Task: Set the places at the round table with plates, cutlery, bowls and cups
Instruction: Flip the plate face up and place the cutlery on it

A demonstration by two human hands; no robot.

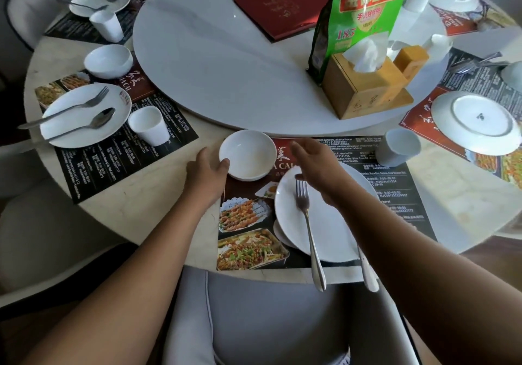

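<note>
Head view shows the left hand (207, 167) open, thumb against the bowl (248, 154) set back from the near edge of the bench (175, 223), and the right hand (313, 164) open above the plate (330, 223), whose fork (306, 223) overhangs that edge, so a brushing forearm could knock it off.

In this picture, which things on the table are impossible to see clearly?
Head view:
1. Second utensil beside the fork: its head hidden by the right forearm.
2. White dish at the right edge: cut off by the frame.
3. Placemat print: too small to read.
</note>
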